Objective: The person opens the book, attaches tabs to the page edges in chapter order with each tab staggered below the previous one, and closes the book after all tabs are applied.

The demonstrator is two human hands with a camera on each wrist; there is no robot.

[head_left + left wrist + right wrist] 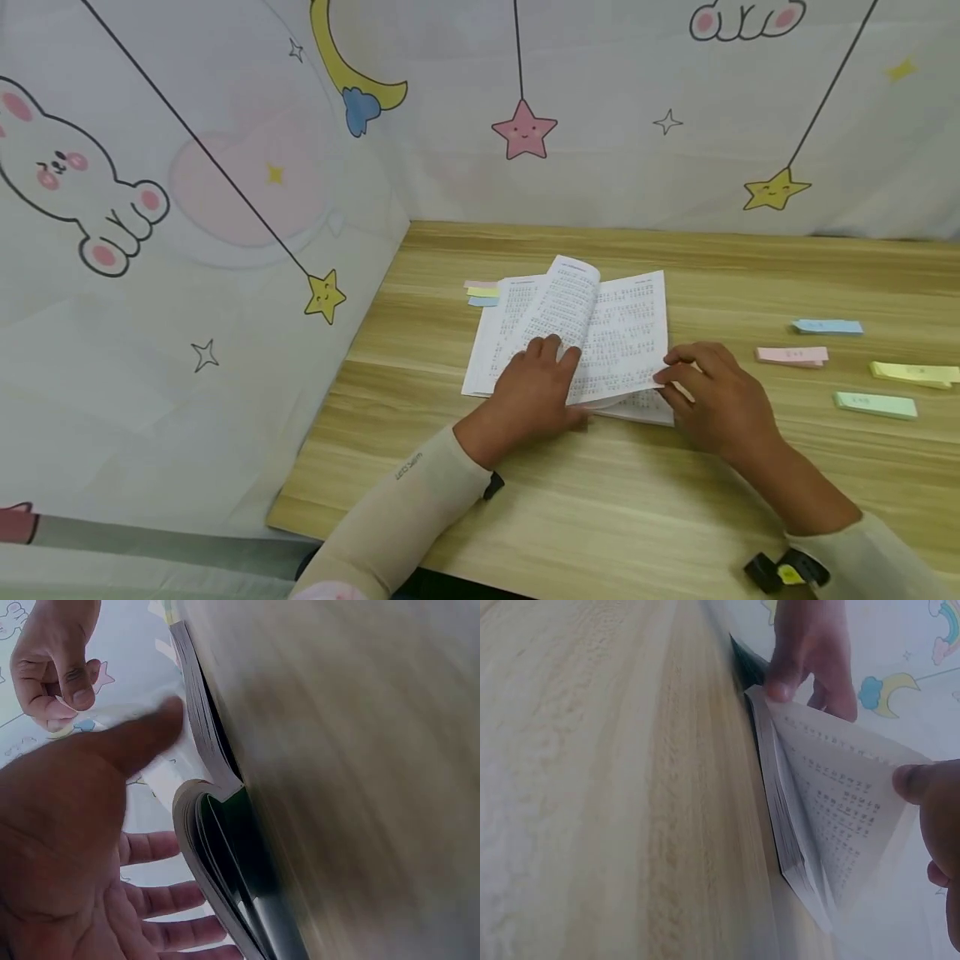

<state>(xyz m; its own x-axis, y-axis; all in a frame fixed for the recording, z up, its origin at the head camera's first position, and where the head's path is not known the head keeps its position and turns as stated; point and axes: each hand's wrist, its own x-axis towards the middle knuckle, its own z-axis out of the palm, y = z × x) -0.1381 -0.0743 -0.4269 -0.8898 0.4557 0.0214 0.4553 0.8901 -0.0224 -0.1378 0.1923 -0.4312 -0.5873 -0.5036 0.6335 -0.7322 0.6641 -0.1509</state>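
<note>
An open book with dense printed text lies on the wooden table, one leaf curling up near its middle. My left hand rests over the left pages, fingers stretched out; its thumb sticks out at the book's near edge in the left wrist view. At the lower right corner, my right hand pinches a page between thumb and fingers. That page is lifted off the stack beneath it. Pink, yellow and blue sticky tabs stick out from the book's upper left edge.
To the right on the table lie pads of sticky tabs: blue, pink, yellow and green. A white cloth printed with stars and a rabbit hangs behind and at the left.
</note>
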